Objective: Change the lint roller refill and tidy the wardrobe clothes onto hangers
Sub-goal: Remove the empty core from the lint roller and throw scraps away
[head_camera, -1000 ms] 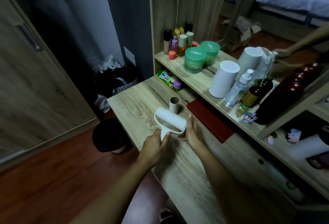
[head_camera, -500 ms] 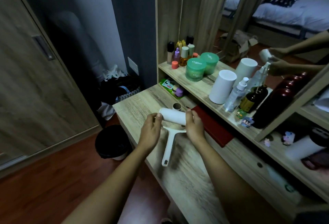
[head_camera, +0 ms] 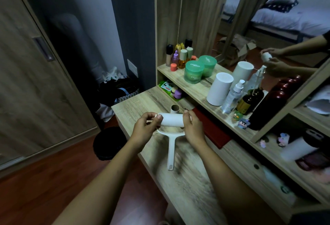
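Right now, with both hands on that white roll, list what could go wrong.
1. The left hand and right hand pinch only the ends of the white lint roll; the white plastic handle hangs free and may swing.
2. The empty brown cardboard core stands upright just behind the roll; a push forward could topple it.
3. The sticky sheet might catch on fingers.

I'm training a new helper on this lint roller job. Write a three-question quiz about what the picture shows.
1. True or false: the white paper refill roll is held at both ends, by the left hand and right hand.
2. Where does the empty brown cardboard core stand? A) on the floor B) on the wooden desk, behind the roll C) on the shelf
3. What hangs below the roll?

Key: 1 true; 2 B; 3 the white plastic roller handle.
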The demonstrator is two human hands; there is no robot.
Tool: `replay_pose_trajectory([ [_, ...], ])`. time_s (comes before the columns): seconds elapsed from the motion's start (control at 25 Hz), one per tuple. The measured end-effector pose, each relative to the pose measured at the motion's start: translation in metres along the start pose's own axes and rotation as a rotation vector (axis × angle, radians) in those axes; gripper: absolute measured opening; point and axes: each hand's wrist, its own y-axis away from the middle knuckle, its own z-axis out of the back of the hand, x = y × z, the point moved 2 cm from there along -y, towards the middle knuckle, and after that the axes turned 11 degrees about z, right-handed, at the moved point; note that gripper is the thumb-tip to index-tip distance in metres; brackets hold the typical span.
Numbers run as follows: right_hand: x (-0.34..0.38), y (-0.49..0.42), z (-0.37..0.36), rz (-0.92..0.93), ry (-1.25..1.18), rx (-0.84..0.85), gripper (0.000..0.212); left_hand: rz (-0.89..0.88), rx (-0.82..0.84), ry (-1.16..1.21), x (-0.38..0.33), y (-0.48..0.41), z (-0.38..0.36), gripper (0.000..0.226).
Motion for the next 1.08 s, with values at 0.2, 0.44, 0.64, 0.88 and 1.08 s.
replay_pose_trajectory([
  [0.2,-0.001,0.001,0.000,-0.009,-0.018,0.032,0.036,0.010,0.088,0.047,-0.006,0.007,0.003,0.013],
  [0.44,0.005,0.002,-0.002,0.033,0.008,0.036,0.048,-0.013,-0.017,0.088,-0.002,0.014,-0.002,0.019],
  [0.64,0.003,0.005,-0.002,0.062,0.031,0.050,0.047,0.036,0.069,0.089,-0.007,0.018,-0.002,0.038],
  [0.88,0.009,-0.001,-0.006,0.074,0.024,0.032,0.044,-0.144,-0.051,0.044,-0.009,0.024,-0.005,0.034],
  [1.08,0.006,0.004,-0.008,0.021,-0.022,0.047,0.038,-0.152,-0.051,0.015,-0.011,0.019,-0.005,0.031],
])
